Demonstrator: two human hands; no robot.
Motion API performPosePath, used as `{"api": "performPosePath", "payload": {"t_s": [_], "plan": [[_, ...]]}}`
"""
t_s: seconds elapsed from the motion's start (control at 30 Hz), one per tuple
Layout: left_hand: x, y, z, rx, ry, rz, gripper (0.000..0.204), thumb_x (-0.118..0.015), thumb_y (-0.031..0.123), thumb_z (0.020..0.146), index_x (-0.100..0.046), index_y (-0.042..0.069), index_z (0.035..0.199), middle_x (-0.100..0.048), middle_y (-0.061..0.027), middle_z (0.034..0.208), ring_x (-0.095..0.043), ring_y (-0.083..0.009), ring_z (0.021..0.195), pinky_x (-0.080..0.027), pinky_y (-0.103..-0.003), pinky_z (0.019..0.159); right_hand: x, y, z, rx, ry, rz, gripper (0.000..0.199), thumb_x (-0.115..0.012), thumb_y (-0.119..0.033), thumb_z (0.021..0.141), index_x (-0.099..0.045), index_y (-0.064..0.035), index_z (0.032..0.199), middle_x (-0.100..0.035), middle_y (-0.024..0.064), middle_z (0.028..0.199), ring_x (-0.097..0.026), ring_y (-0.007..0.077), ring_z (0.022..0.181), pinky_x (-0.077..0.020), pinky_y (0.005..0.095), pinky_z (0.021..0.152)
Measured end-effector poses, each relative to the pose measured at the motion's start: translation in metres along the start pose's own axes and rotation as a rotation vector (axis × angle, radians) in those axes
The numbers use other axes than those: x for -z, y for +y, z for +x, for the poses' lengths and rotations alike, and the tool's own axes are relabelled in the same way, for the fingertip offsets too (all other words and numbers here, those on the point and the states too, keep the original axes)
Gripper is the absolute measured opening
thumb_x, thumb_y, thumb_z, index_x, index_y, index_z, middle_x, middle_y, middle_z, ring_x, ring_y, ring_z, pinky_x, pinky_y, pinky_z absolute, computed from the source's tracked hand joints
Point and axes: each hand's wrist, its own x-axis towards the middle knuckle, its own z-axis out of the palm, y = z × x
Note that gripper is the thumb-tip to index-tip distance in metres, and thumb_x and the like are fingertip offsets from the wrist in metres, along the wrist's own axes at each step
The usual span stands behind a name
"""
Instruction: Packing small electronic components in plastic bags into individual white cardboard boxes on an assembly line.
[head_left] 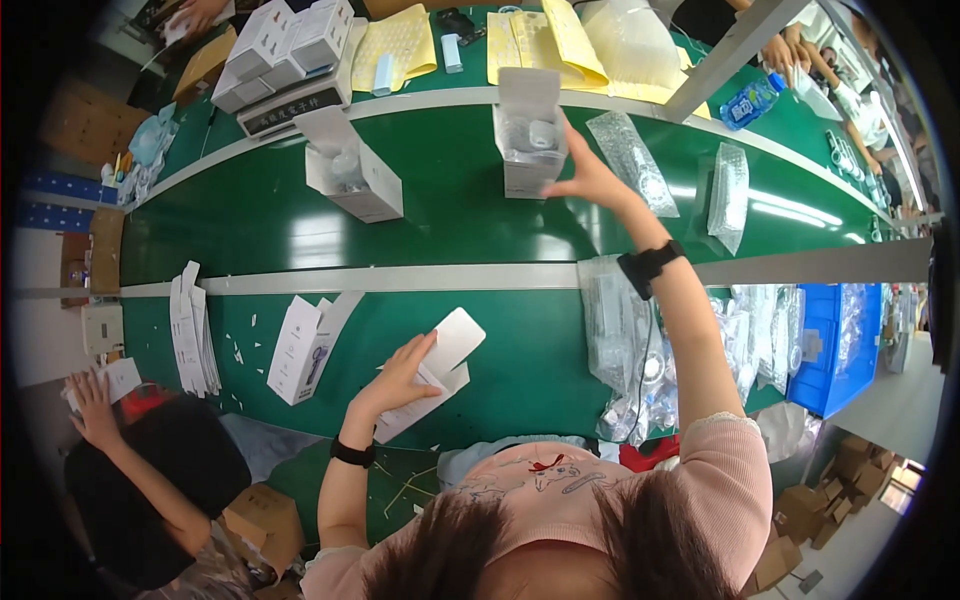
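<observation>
Gripping with right fingers the box near 12 o'clock; resting left fingers (impossible to tell whether gripping) on the carton at 7. Judging this first and the second box at 11 filled, but not closed.

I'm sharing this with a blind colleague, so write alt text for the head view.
A person's right hand is at the side of an open white box on a green surface, and the left hand is on another white box, nearer. A second open box stands to the left; bubble-wrap packs and a blue bin are to the right.
</observation>
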Motion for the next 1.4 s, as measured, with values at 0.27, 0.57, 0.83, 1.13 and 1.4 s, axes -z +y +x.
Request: {"api": "performPosePath", "payload": {"t_s": [0.27,0.57,0.83,1.13,1.4], "plan": [[0.029,0.095,0.028,-0.232,0.232,-0.237,0.094,-0.078,0.024,0.057,-0.026,0.014,0.134,-0.025,-0.0182,0.128,-0.034,-0.0359,0.116,-0.031,-0.041,0.097,0.058,0.094,-0.021,-0.798,0.046,-0.825,0.091,-0.072,-0.028,0.064,-0.019,-0.0202,0.137,-0.031,0.0209,0.131,-0.035,0.0374,0.118,-0.0402,0.0445,0.088],[-0.035,0.136,0.065,-0.371,0.603,-0.166,0.077,-0.083,0.017,0.05,-0.038,0.008,0.112,-0.028,-0.0181,0.124,-0.04,-0.0347,0.11,-0.038,-0.04,0.09,0.08,-0.072,-0.061,-0.458,0.751,0.694,0.066,-0.057,-0.007,0.075,-0.024,-0.0105,0.132,-0.048,0.0128,0.117,-0.052,0.0248,0.102,-0.0454,0.0367,0.084],[-0.073,0.145,0.072,-0.469,0.892,-0.357,0.074,-0.084,0.016,0.052,-0.03,0.008,0.103,-0.038,-0.0237,0.122,-0.045,-0.0384,0.108,-0.043,-0.043,0.083,-0.034,-0.195,-0.113,-0.337,0.931,0.127,0.07,-0.066,-0.011,0.069,-0.028,-0.0054,0.128,-0.04,0.0145,0.12,-0.041,0.026,0.11,-0.0327,0.0372,0.095],[-0.098,0.13,0.055,-0.481,1.066,-0.429,0.074,-0.083,0.013,0.054,-0.025,0.01,0.1,-0.032,-0.0246,0.128,-0.042,-0.0352,0.112,-0.038,-0.041,0.089,0.002,-0.194,-0.188,-0.144,0.475,-0.275,0.036,-0.062,-0.003,0.069,-0.057,-0.0047,0.105,-0.052,0.0144,0.112,-0.048,0.0305,0.105,-0.0374,0.0337,0.09],[-0.121,0.12,0.043,-0.479,0.947,-0.381,0.077,-0.083,0.014,0.056,-0.022,0.011,0.102,-0.025,-0.0249,0.131,-0.038,-0.034,0.115,-0.036,-0.039,0.092,0.14,-0.085,-0.307,-0.781,0.448,-0.907,0.021,-0.06,-0.008,0.072,-0.061,-0.0003,0.092,-0.063,0.0161,0.084,-0.061,0.0302,0.079,-0.0478,0.0339,0.07]]}}
